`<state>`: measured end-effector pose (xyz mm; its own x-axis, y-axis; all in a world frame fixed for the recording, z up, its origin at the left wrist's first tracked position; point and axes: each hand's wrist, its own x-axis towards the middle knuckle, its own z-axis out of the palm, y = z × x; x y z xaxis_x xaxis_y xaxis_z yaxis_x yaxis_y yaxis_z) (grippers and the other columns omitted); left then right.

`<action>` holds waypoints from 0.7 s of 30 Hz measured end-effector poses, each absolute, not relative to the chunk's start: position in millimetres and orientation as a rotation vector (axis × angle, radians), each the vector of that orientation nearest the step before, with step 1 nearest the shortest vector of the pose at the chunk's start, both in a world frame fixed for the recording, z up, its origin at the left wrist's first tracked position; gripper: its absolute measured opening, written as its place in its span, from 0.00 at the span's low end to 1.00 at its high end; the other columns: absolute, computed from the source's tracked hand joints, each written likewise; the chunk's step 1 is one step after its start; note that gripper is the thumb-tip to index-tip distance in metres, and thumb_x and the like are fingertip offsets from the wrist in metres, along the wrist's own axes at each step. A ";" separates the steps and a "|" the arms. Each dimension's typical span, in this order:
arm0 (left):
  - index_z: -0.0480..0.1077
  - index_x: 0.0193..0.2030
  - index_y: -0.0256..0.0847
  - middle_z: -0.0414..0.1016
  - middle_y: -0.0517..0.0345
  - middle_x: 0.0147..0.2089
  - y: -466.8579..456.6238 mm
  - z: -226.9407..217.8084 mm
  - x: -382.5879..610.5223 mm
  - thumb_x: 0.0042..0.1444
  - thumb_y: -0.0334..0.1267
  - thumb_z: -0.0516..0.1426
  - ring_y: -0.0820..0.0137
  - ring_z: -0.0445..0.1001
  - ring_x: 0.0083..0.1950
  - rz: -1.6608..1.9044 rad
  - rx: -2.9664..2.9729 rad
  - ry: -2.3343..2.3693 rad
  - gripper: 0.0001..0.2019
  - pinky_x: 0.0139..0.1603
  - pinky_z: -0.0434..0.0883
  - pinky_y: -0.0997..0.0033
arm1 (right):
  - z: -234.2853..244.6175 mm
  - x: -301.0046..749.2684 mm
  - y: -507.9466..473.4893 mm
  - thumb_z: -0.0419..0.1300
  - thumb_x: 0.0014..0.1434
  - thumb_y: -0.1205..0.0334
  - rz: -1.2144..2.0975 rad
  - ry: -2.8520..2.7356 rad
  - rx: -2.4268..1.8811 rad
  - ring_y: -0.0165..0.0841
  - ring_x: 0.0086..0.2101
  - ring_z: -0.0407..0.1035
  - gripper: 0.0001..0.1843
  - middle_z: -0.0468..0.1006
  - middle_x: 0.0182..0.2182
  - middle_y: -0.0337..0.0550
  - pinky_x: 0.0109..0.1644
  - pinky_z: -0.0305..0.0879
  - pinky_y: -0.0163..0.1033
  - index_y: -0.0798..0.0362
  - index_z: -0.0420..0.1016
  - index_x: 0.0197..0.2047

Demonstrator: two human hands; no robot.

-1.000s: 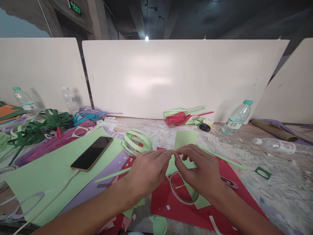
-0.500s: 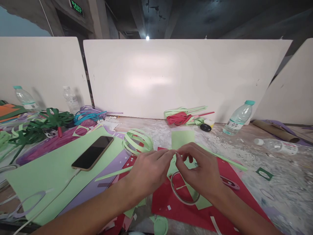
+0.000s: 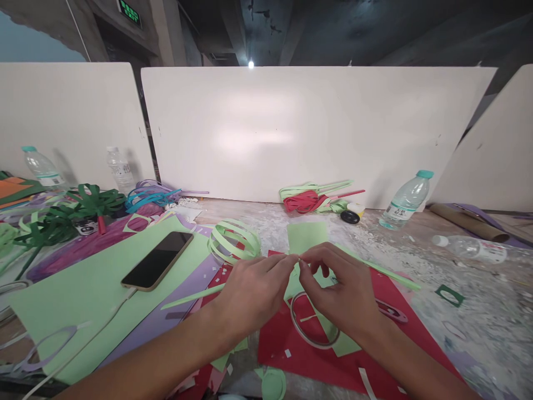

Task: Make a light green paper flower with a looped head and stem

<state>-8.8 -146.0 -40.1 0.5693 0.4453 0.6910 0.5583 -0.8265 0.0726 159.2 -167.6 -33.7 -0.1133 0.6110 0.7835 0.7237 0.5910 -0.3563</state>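
My left hand [image 3: 254, 291] and my right hand [image 3: 339, 291] meet fingertip to fingertip over a red paper sheet [image 3: 375, 344]. Both are pinched on a small piece at the edge of a light green paper sheet [image 3: 306, 236] that stands up behind the fingers; what exactly is between the fingertips is too small to make out. Under my right hand lies a roll of clear tape [image 3: 310, 328]. A ball of curved light green paper strips [image 3: 233, 240] rests just left of my left hand.
A phone [image 3: 157, 260] on a cable lies on a large green sheet [image 3: 83, 294] at left. Water bottles [image 3: 406, 201] [image 3: 470, 248] [image 3: 41, 166] [image 3: 119, 168] stand and lie around. Green, blue and red paper strips [image 3: 310, 200] lie by white boards [image 3: 312, 133]. Scissors [image 3: 389, 311] lie at right.
Both hands stay pinched together at the same spot; the green sheet behind the fingers has shifted slightly left.
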 end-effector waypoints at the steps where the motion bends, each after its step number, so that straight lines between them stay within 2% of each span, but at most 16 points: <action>1: 0.68 0.48 0.38 0.79 0.54 0.41 -146.0 -40.2 -8.8 0.56 0.25 0.51 0.67 0.78 0.35 -1.099 -2.645 -0.851 0.14 0.36 0.76 0.67 | -33.7 159.1 -167.7 0.56 0.53 0.69 -0.139 -1.805 -1.085 0.28 0.23 0.64 0.04 0.70 0.22 0.37 0.24 0.59 0.33 0.51 0.70 0.29; 6: 0.68 0.50 0.39 0.79 0.54 0.42 -145.2 -41.4 -8.4 0.57 0.25 0.51 0.68 0.79 0.37 -1.134 -2.667 -0.845 0.14 0.38 0.76 0.68 | -33.4 159.4 -167.5 0.56 0.53 0.69 -0.141 -1.794 -1.077 0.27 0.23 0.64 0.04 0.70 0.23 0.36 0.25 0.60 0.33 0.51 0.70 0.30; 13: 0.67 0.52 0.41 0.79 0.55 0.42 -144.7 -40.6 -7.8 0.61 0.30 0.50 0.70 0.78 0.38 -1.262 -2.687 -0.892 0.14 0.35 0.75 0.73 | -32.5 160.3 -169.9 0.57 0.53 0.67 -0.195 -1.742 -1.100 0.27 0.22 0.64 0.03 0.71 0.22 0.35 0.24 0.60 0.32 0.51 0.69 0.29; 21: 0.67 0.53 0.41 0.78 0.55 0.46 -146.3 -38.1 -6.9 0.60 0.29 0.50 0.70 0.78 0.43 -1.388 -2.678 -0.795 0.15 0.42 0.76 0.70 | -31.3 157.5 -170.8 0.57 0.54 0.67 -0.184 -1.717 -1.069 0.27 0.21 0.64 0.03 0.72 0.22 0.35 0.25 0.62 0.32 0.50 0.69 0.29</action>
<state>-6.9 -146.3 -38.1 0.4744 0.4276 0.7695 0.4471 -0.8700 0.2078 157.5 -170.8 -31.3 -0.0437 0.5617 0.8262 0.7236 0.5880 -0.3614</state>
